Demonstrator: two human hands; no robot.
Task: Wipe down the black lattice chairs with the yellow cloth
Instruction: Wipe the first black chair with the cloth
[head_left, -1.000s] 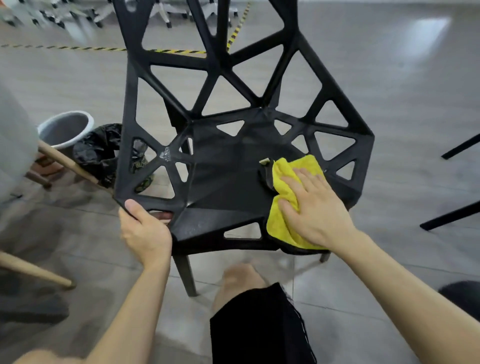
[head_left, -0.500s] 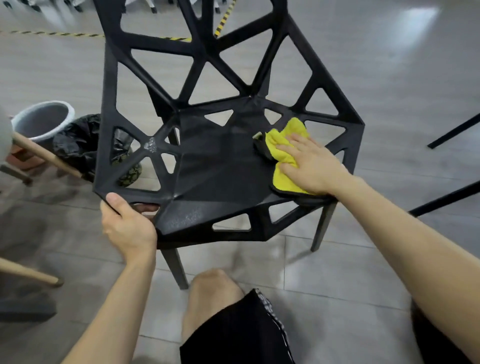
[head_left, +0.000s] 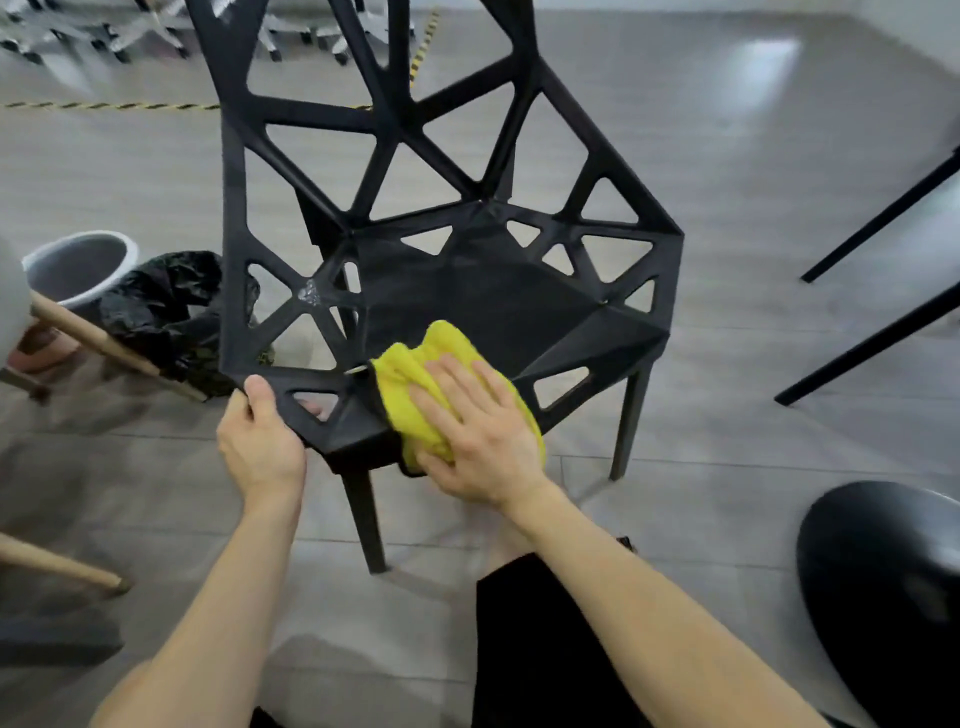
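My left hand (head_left: 260, 441), at centre left of the frame, grips the front corner of the black lattice chair (head_left: 483, 306): my thumb lies on top of the frame and my fingers curl underneath, one fingertip showing through a triangular opening. My right hand (head_left: 478, 431), in the centre of the frame, lies flat with its fingers straight and slightly spread, pressing the yellow cloth (head_left: 415, 364) onto the front edge of the seat. The cloth is bunched and drapes a little over that edge. The chair stands upright on a grey tiled floor (head_left: 727, 130), filling the upper centre of the frame. At the left edge sit a grey bucket (head_left: 78, 265) and, just beside it, a crumpled black bag (head_left: 161, 306). A round black seat (head_left: 883, 587) fills the lower right. Yellow-and-black striped tape (head_left: 104, 105) crosses the floor at upper left.
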